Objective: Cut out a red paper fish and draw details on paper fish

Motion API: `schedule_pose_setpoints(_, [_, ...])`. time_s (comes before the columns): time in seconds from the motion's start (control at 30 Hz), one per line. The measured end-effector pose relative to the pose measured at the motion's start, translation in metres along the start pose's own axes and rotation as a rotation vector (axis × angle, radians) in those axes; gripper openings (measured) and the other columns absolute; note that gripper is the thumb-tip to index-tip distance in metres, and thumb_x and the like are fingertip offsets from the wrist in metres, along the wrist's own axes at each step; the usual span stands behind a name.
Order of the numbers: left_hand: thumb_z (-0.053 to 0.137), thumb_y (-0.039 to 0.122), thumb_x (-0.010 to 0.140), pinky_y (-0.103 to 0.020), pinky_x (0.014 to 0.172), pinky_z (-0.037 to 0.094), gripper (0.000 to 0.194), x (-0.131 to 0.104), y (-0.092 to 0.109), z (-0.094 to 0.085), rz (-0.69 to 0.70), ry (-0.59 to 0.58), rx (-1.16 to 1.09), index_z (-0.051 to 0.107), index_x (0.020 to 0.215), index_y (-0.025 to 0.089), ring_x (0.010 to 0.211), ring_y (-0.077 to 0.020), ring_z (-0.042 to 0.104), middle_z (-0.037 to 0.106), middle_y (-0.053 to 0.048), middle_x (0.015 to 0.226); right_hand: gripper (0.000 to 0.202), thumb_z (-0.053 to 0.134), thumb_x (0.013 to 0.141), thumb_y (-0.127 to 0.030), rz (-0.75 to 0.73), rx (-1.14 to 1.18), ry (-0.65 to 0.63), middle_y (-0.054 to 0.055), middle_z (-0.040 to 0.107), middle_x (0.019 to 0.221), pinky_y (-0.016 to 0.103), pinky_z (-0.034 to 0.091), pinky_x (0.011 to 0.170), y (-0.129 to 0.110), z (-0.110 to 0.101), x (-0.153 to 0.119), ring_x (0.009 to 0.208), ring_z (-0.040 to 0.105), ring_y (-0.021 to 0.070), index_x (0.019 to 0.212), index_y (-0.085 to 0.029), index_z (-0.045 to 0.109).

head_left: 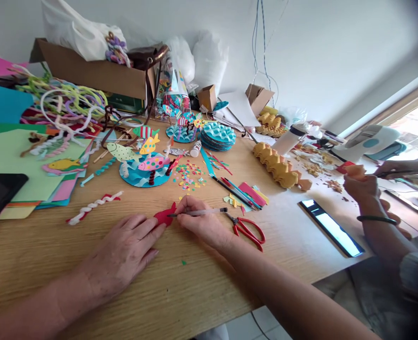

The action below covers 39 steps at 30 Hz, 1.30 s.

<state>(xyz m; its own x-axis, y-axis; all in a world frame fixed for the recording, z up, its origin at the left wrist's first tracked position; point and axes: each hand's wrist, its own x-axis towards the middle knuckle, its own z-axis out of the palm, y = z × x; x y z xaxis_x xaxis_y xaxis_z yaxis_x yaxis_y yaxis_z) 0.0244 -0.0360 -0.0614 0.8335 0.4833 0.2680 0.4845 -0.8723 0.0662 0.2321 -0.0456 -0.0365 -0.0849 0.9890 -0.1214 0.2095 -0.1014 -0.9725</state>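
Right hand closed in a pinch on a clear-barreled pen, tip on the red paper fish. Left hand lies flat, fingers loosely extended, fingertips on the fish's edge, probably so it can't skid under the pen. Fish sits on the wooden table between the hands, tail away from the wearer. Forearms come in from both lower corners and converge; right wrist low, pen leaning back toward the pliers. Those lie just beside the right hand, likely for quick reach. Colored pencils bunched beyond. Finished-looking fish stand on a blue wavy base, perhaps as reference.
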Motion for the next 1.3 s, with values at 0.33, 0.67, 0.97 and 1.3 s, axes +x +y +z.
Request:
schedule_pose_setpoints(0.33, [0.045, 0.023, 0.094, -0.042, 0.087, 0.047, 0.032, -0.0002, 0.0020, 0.0046, -0.024, 0.038, 0.004, 0.062, 0.121, 0.021, 0.098, -0.0255, 0.055, 0.065, -0.008, 0.106, 0.010, 0.051, 0.066, -0.010, -0.171, -0.283, 0.059, -0.005, 0.051, 0.061, 0.021, 0.033, 0.053, 0.0083, 0.0039, -0.0036, 0.055, 0.044, 0.0099, 0.067, -0.020, 0.052])
schedule_pose_setpoints(0.67, [0.051, 0.019, 0.091, -0.043, 0.089, 0.047, 0.034, -0.0005, 0.0027, 0.0046, -0.030, 0.041, -0.009, 0.060, 0.123, 0.020, 0.100, -0.0257, 0.054, 0.064, -0.007, 0.109, 0.011, 0.050, 0.065, -0.009, -0.158, -0.304, 0.041, -0.004, 0.051, 0.062, 0.021, 0.034, 0.052, 0.0062, 0.0052, -0.0046, 0.055, 0.045, 0.0108, 0.066, -0.020, 0.051])
schedule_pose_setpoints(0.97, [0.052, 0.021, 0.091, -0.042, 0.088, 0.047, 0.033, 0.0001, 0.0026, 0.0035, -0.032, 0.037, -0.016, 0.062, 0.122, 0.021, 0.098, -0.0257, 0.055, 0.064, -0.007, 0.107, 0.011, 0.050, 0.066, -0.009, -0.165, -0.331, 0.054, -0.005, 0.052, 0.062, 0.020, 0.034, 0.051, 0.0065, 0.0060, -0.0045, 0.056, 0.046, 0.0105, 0.066, -0.020, 0.051])
schedule_pose_setpoints(1.3, [0.050, 0.020, 0.091, -0.041, 0.087, 0.048, 0.033, -0.0005, 0.0021, 0.0038, -0.028, 0.033, 0.013, 0.062, 0.122, 0.021, 0.097, -0.0251, 0.055, 0.065, -0.007, 0.107, 0.011, 0.048, 0.062, -0.010, -0.186, -0.321, 0.057, -0.006, 0.046, 0.058, 0.022, 0.032, 0.053, 0.0051, 0.0049, -0.0054, 0.054, 0.042, 0.0110, 0.065, -0.021, 0.048])
